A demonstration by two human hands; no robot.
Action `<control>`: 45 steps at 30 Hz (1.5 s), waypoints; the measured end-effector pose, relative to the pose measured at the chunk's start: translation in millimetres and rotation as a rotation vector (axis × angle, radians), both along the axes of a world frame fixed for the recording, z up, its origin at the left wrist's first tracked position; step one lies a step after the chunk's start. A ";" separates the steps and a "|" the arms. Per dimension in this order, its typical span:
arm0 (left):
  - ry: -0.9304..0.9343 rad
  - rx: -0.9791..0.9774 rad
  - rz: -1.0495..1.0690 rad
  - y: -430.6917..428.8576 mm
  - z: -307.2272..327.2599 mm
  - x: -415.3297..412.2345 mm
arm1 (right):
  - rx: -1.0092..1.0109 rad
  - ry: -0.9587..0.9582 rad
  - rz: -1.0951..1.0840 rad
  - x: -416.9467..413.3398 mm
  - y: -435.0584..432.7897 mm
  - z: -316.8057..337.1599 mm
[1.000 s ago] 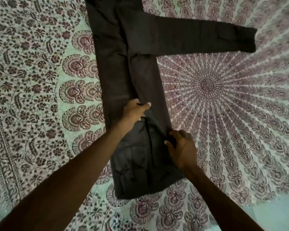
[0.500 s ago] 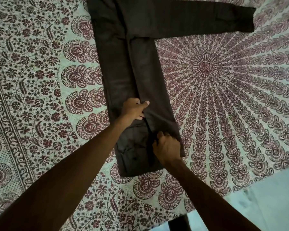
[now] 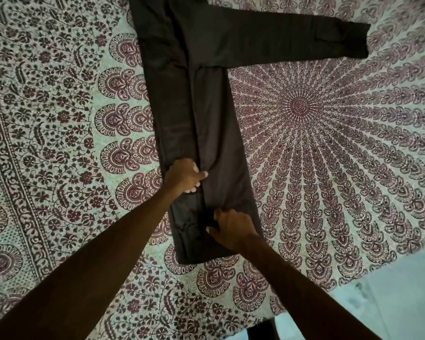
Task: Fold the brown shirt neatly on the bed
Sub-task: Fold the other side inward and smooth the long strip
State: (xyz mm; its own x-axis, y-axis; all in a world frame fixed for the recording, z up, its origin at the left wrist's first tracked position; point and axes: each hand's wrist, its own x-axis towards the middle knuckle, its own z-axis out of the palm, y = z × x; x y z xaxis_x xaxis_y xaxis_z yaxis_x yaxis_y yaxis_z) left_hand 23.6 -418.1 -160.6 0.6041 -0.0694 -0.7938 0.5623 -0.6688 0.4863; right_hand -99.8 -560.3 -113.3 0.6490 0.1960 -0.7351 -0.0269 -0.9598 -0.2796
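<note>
The left hand (image 3: 185,176) and right hand (image 3: 233,229) pinch brown shirt's (image 3: 214,123) fold.

1. Two long arms reach in from the bottom edge.
2. The left arm (image 3: 88,261) is bare all the way to the left hand (image 3: 183,176).
3. The right arm (image 3: 304,285) is bare down to the right hand (image 3: 233,229).

a bedspread (image 3: 329,148) printed with a maroon mandala and flowers; pale floor (image 3: 393,303) past its lower right edge; a dark post (image 3: 260,331) below.
</note>
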 end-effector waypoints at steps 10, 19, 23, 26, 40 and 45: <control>-0.839 0.452 -0.397 -18.3 20.3 128.0 | -0.012 -0.374 -0.374 211.7 -51.0 -8.7; -0.797 0.631 -0.529 -36.8 9.0 224.2 | -0.483 -0.622 -0.139 355.6 -120.5 -39.9; -0.726 0.627 -0.542 -40.1 4.7 240.5 | -0.456 -0.691 0.021 379.7 -149.1 -46.8; -0.684 0.583 -0.469 -39.1 2.3 246.3 | -0.475 -0.734 0.059 375.4 -157.2 -50.0; -0.791 0.405 -0.265 -7.6 1.2 245.7 | 0.028 -0.647 -0.341 313.0 -132.3 -27.7; -0.809 0.500 -0.292 -8.4 5.0 246.7 | -0.351 -0.484 -0.046 340.2 -189.7 -46.9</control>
